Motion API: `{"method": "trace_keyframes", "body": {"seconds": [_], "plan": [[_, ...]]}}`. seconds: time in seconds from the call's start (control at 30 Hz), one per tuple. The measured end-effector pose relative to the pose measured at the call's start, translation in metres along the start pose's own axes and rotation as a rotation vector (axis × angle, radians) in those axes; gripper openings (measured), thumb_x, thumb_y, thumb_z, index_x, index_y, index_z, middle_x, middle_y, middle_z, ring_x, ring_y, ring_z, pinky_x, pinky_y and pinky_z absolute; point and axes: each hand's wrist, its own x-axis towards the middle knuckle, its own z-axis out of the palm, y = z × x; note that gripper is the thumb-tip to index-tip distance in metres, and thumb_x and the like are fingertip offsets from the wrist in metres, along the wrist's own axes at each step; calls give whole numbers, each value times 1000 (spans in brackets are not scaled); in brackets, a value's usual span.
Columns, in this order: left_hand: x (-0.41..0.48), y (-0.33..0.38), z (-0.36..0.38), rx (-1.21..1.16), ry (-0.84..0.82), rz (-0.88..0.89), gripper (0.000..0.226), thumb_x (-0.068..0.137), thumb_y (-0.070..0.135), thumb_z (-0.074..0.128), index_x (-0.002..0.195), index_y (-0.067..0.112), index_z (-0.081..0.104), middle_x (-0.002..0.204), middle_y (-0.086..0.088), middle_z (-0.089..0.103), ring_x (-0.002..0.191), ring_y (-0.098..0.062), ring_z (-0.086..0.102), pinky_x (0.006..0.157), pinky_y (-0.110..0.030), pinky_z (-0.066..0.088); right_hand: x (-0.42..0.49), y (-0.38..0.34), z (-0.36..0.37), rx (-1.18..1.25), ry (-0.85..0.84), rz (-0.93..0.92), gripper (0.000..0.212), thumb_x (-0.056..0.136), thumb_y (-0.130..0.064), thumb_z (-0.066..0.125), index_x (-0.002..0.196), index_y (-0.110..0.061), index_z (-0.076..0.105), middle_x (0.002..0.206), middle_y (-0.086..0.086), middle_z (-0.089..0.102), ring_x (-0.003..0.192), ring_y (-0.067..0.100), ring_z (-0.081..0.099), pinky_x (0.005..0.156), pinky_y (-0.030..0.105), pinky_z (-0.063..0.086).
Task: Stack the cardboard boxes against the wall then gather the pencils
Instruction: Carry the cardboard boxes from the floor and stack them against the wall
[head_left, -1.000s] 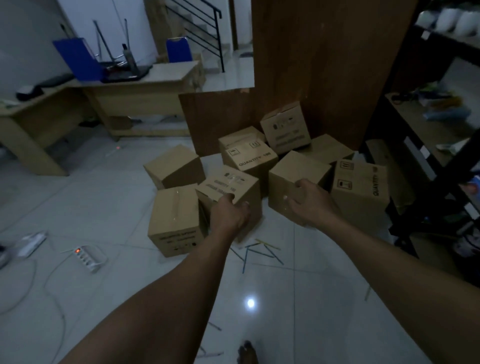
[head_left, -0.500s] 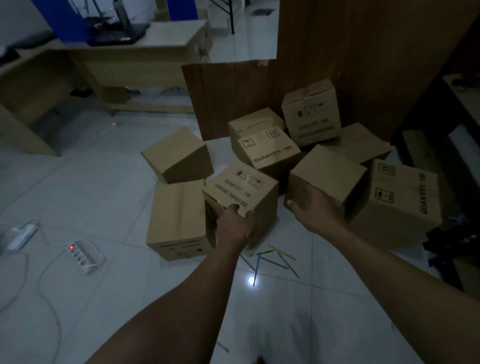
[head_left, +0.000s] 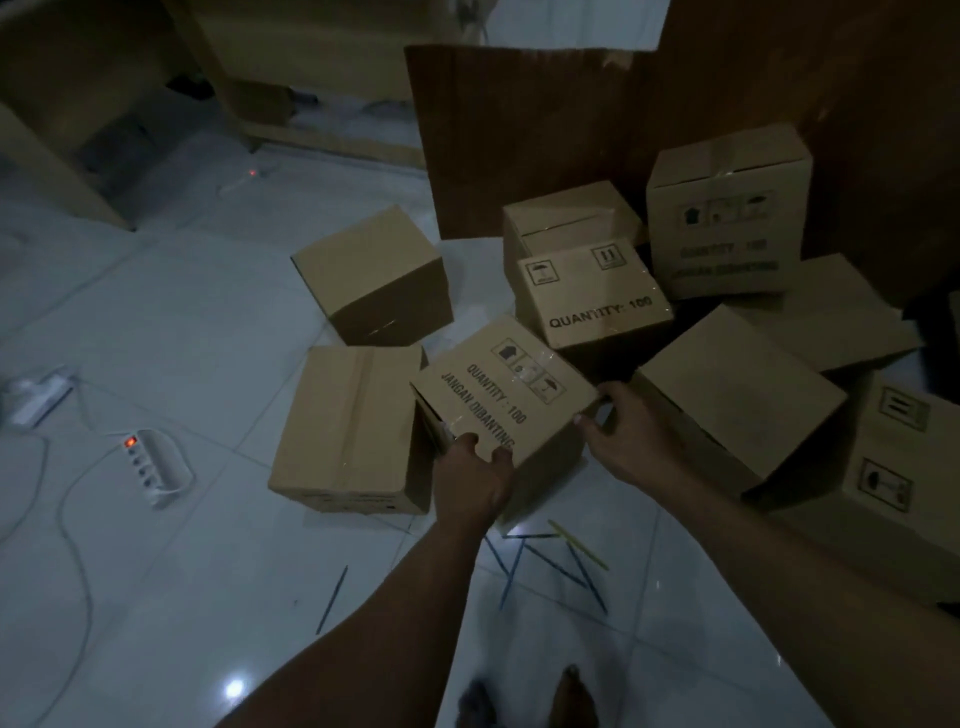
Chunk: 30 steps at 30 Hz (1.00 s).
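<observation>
While both hands are on it, the box (head_left: 504, 384) sits tilted among the others on the floor (head_left: 208, 312), its printed face turned up toward the camera. The left hand (head_left: 472, 478) grips the near edge, with its fingers curled over onto the printed face and its thumb beside them. The right hand (head_left: 628, 441) holds the right corner, thumb on the top edge and fingers wrapped round the far side. Whether the box's underside touches the floor cannot be told.

Just left of it, touching or nearly so, lies a plain left box (head_left: 345, 426). Just right of the right hand is a plain right box (head_left: 737, 400). Behind the held one stands a rear box (head_left: 592, 296) marked with a quantity. More boxes lie further back by the wood panel (head_left: 519, 130).

Below the box and between the forearms, the pencils (head_left: 550, 561) lie crossed on the floor. A lone pencil (head_left: 332, 597) lies apart to the left. A power strip (head_left: 156, 465) with a red light sits well to the left.
</observation>
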Motion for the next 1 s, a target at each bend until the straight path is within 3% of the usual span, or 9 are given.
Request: {"method": "trace_keyframes", "body": {"seconds": [0.1,0.17,0.33,0.5,0.6,0.7,0.83,1.0], "plan": [[39,-7,10,-14,16,-34,35,96,25,56,123,3,59,128,-11,61,115,-28,56,77,-21,36,44,8,17,23,-22,32,56,93,-30,66,141,-10,46,143,11,50,131,30,47,101,35,43],[77,-20,20,-27,11,-94,37,96,24,56,125,2,57,130,-11,59,118,-29,54,79,-21,36,80,14,35,3,-37,61,56,94,-30,66,142,-10,45,143,12,51,130,30,48,99,32,42],[160,-57,42,-66,-7,-231,53,95,28,58,140,3,45,143,-12,50,130,-30,47,102,-30,39,153,36,78,-9,-42,157,55,93,-29,67,140,-10,46,140,13,52,126,31,51,100,36,45],[239,-101,64,-136,6,-307,37,90,20,59,127,13,54,124,-8,62,114,-29,57,99,-37,46,228,61,119,-58,-59,232,61,93,-35,66,145,-14,43,145,10,50,131,30,48,107,40,42],[273,-121,75,-189,15,-376,49,88,20,59,135,16,46,122,-4,60,107,-25,58,98,-40,47,267,70,143,-87,-72,266,61,92,-35,66,145,-16,42,146,9,49,132,29,47,108,42,41],[301,-138,85,-238,29,-423,73,81,26,59,148,18,32,128,-4,59,114,-29,58,100,-45,47,298,74,160,-145,-68,243,58,89,-44,67,140,-24,47,144,6,50,130,30,48,105,46,43],[319,-142,85,-315,26,-515,78,91,20,56,155,21,11,140,0,46,122,-25,49,93,-26,39,325,81,173,-240,-105,287,83,81,-64,62,149,-29,30,151,11,36,139,37,35,111,53,35],[336,-155,90,-336,11,-542,77,94,22,53,156,25,8,155,-2,32,136,-25,38,111,-39,36,346,88,183,-229,-134,390,104,66,-78,53,151,-28,21,155,16,29,141,41,30,112,57,32]]}}
